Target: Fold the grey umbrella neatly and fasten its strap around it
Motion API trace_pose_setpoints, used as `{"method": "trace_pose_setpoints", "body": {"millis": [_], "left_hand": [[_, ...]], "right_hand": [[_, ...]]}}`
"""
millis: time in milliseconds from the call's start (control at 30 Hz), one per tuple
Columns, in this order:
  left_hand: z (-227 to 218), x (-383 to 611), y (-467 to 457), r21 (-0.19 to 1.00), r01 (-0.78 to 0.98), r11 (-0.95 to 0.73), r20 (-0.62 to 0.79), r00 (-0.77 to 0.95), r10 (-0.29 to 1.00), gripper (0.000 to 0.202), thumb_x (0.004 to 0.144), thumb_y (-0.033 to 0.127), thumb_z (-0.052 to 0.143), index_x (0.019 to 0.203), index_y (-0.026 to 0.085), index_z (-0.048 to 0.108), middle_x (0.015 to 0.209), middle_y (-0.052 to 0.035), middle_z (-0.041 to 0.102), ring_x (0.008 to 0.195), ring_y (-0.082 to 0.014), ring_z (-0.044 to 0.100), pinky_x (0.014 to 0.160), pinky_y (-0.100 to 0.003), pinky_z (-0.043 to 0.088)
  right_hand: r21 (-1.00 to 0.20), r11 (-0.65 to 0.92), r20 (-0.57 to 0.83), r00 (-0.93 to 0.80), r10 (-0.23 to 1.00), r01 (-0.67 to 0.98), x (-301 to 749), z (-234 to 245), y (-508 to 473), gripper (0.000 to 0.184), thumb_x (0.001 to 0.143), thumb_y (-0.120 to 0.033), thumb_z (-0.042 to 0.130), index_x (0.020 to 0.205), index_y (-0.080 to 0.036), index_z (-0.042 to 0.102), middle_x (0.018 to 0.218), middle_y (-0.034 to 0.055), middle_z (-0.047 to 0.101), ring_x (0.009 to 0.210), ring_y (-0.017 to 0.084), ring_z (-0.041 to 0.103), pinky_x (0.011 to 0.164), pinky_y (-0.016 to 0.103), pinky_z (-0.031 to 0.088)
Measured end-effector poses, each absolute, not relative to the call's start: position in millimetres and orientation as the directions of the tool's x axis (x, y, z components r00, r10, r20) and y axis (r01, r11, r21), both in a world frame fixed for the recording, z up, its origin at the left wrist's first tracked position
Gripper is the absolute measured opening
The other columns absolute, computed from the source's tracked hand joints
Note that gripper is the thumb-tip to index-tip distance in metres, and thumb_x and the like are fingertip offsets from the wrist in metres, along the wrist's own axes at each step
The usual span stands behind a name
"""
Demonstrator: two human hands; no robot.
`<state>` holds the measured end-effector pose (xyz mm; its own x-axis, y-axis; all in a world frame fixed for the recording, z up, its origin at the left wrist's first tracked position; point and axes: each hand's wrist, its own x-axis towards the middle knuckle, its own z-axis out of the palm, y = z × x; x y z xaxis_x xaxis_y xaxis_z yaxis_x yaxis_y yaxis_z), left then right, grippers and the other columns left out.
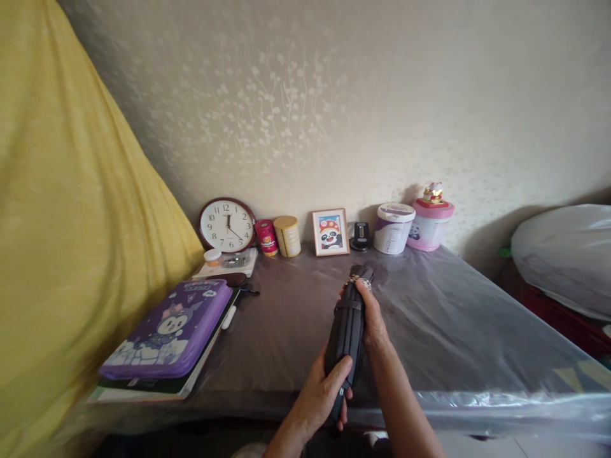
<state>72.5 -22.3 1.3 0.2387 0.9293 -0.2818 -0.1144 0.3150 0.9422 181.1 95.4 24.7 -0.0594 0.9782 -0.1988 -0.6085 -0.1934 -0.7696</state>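
Observation:
A black folded umbrella is held in both hands above the front part of the table. It slants, with its upper end pointing away from me, and a strap runs round its middle. My left hand wraps the lower end, the thumb lying across the front. Higher up, on the right side, my right hand grips it near the far end. Something with a speckled pattern shows at that end, partly covered by my right hand; I cannot tell what it is.
The table has a clear plastic cover. A purple case lies on books at left. Along the wall stand a clock, cans, a picture frame and tubs. A yellow curtain hangs at left.

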Motion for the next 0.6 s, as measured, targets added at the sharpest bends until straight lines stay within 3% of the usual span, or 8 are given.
{"method": "trace_pose_setpoints", "body": {"millis": [200, 600], "left_hand": [[-4.4, 72.6, -24.3, 0.964, -0.032, 0.265, -0.256, 0.181, 0.950, 0.063, 0.081, 0.059, 0.044, 0.128, 0.017, 0.036, 0.058, 0.0056, 0.048, 0.032, -0.0068, 0.044, 0.029, -0.016, 0.037], [-6.2, 73.9, -23.4, 0.979, 0.159, 0.127, -0.145, 0.107, 0.984, 0.069, 0.084, 0.055, 0.043, 0.140, 0.019, 0.024, 0.058, 0.0062, 0.048, 0.030, -0.0064, 0.042, 0.029, -0.016, 0.035]], "right_hand": [[-0.788, -0.163, -0.161, -0.057, 0.985, -0.593, 179.8, 22.8, 96.1, 0.041, 0.068, -0.052, 0.067, 0.090, -0.017, 0.061, 0.075, 0.0055, 0.070, 0.056, 0.019, 0.064, 0.049, 0.030, 0.052], [-0.809, -0.111, -0.128, -0.012, 0.992, -0.578, 179.8, 25.7, 95.5, 0.041, 0.066, -0.051, 0.069, 0.088, -0.017, 0.062, 0.069, 0.0035, 0.069, 0.051, 0.019, 0.062, 0.042, 0.028, 0.049]]}}
